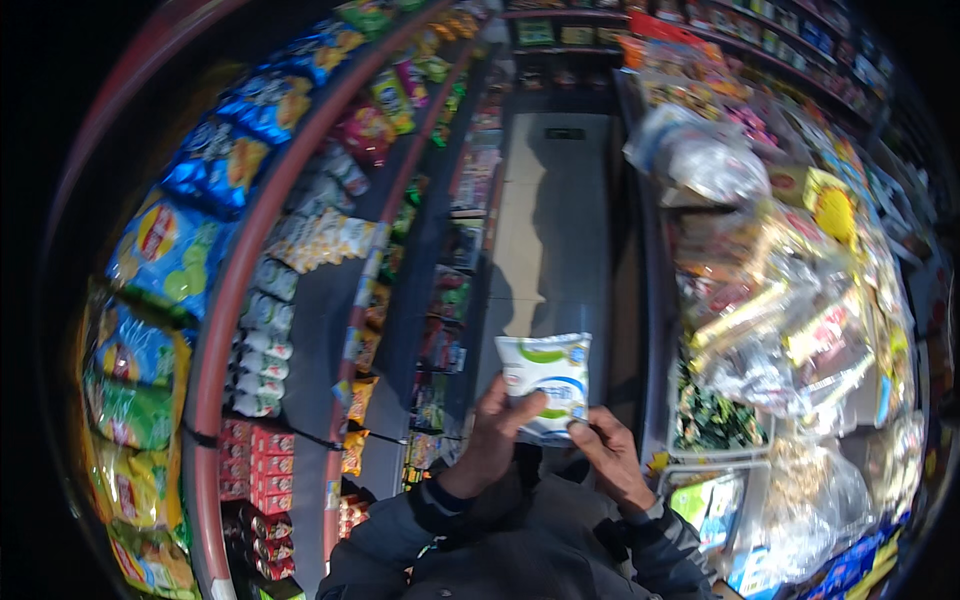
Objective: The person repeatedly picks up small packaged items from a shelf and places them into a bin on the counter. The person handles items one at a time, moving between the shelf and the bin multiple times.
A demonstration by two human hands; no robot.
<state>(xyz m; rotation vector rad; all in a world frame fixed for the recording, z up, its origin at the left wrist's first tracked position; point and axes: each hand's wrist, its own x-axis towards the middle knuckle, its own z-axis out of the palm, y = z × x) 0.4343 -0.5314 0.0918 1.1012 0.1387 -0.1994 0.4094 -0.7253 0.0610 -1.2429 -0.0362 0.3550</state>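
Note:
Between both hands, in front of my chest, is a white milk pouch [546, 375] with green and blue print. My left hand [495, 424] grips its left side, the thumb lying across the printed front. At the lower right corner, my right hand [611, 454] pinches the pouch between thumb and fingers. The pouch looks sealed and its face is turned up toward me. Beyond it, the tiled aisle floor [525, 225] runs away between the shelves.
Left of me, tiered shelves with a red-edged rail [225, 322] hold chip bags [161, 251], white bottles [260, 364] and red cartons [271, 461]. To my right, a display carries plastic-wrapped snacks [780, 322], a clear bin of green-wrapped pieces [716, 420] and a bulging clear bag [814, 502].

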